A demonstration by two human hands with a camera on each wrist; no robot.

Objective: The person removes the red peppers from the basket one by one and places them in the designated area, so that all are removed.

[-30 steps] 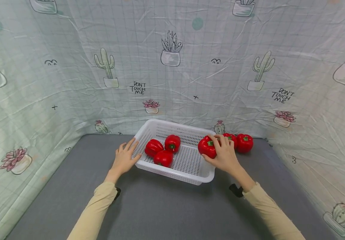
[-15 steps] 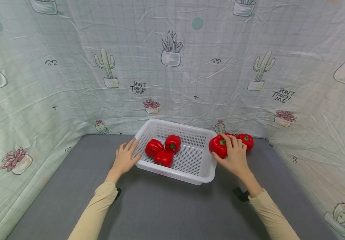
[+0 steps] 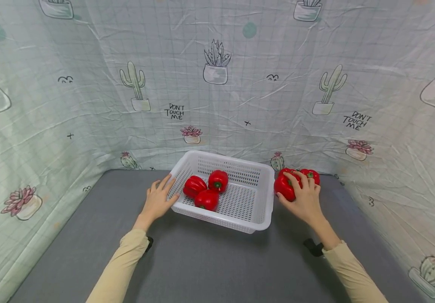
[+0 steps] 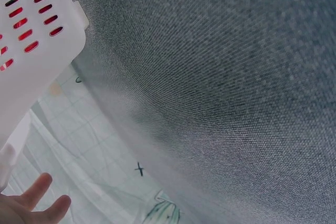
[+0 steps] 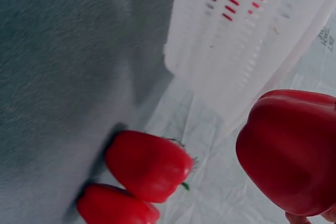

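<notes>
My right hand grips a red bell pepper from above, just right of the basket; in the right wrist view that bell pepper hangs above the table level. Two more red peppers lie behind it on the table: one pepper and a second pepper. The left hand rests with spread fingers on the left rim of the white perforated basket. Inside the basket sit three red peppers, among them a front pepper, a left pepper and a back pepper.
The grey table extends in front of the basket and to both sides. A patterned curtain with cactus drawings hangs behind and along both sides, close behind the basket's back rim.
My right hand has carried its bell pepper rightward, from over the basket's right end to outside it, near the other two peppers. The left hand and the basket have stayed put.
</notes>
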